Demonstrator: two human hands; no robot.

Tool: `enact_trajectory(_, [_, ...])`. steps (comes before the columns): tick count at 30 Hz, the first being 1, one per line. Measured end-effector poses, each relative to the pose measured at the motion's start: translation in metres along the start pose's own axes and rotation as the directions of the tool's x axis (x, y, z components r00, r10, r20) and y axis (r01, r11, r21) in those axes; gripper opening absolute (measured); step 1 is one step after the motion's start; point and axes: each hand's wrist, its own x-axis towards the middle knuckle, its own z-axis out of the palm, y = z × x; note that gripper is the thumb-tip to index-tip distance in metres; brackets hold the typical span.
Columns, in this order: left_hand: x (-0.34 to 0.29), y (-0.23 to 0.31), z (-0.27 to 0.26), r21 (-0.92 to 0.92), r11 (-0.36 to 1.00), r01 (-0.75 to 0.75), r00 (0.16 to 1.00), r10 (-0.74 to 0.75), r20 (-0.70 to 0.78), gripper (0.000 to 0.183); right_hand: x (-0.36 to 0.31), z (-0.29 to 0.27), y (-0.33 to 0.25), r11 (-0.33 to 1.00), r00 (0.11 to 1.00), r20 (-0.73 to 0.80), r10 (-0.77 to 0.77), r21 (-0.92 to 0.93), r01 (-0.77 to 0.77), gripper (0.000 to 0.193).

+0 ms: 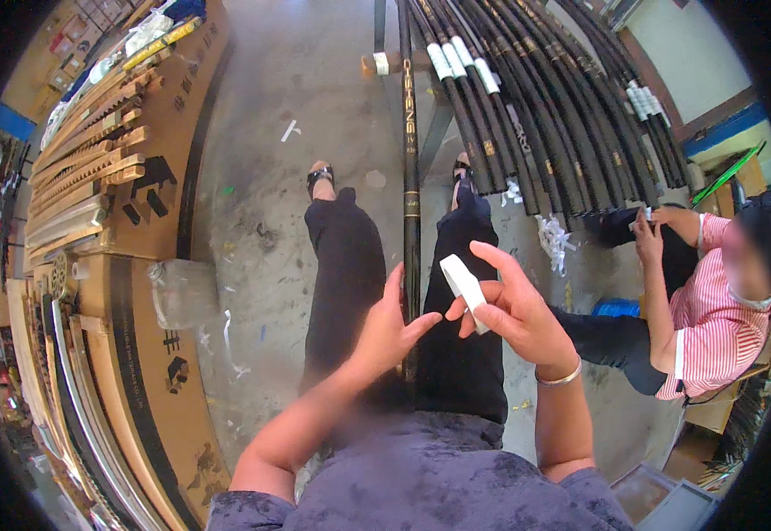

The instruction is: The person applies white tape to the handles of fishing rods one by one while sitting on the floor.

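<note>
A long black pole (411, 159) with gold markings runs away from me between my legs, its near end over my lap. My left hand (391, 329) is at this pole, fingers stretched and thumb spread toward the right. The pole passes behind the thumb, and I cannot tell whether the palm touches it. To the right of the pole, my right hand (514, 310) pinches a narrow white roll of tape (462, 285), seen nearly edge-on and tilted. A bracelet circles my right wrist.
Many black poles (562, 115), some with white wraps, lie side by side at the far right. A co-worker (713, 301) in a striped top sits at right. Cardboard boxes (160, 327) and wooden strips (93, 168) line the left. White scraps (555, 241) litter the floor.
</note>
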Motion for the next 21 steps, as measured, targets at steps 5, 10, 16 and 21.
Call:
enact_trajectory(5, [-0.005, -0.012, -0.001, 0.073, 0.997, 0.008, 0.997, -0.002, -0.082, 0.092, 0.014, -0.013, 0.025, 0.995, 0.997, 0.067, 0.034, -0.092, -0.028, 0.059])
enact_trajectory(10, [0.013, 0.023, -0.018, 0.299, 0.871, -0.391, 0.869, 0.456, -0.192, 0.058, 0.018, -0.010, 0.031, 0.968, 0.999, -0.019, -0.039, -0.247, 0.033, 0.061])
enact_trajectory(16, [0.029, 0.038, -0.024, -0.019, 0.936, -0.352, 0.935, 0.351, -0.061, 0.033, 0.027, -0.006, 0.015, 0.885, 0.998, 0.041, -0.055, -0.460, 0.067, 0.064])
enact_trajectory(21, [0.028, 0.035, -0.023, -0.155, 0.935, -0.319, 0.948, 0.313, -0.064, 0.019, 0.030, -0.004, 0.016, 0.834, 0.987, 0.084, -0.137, -0.527, 0.161, 0.063])
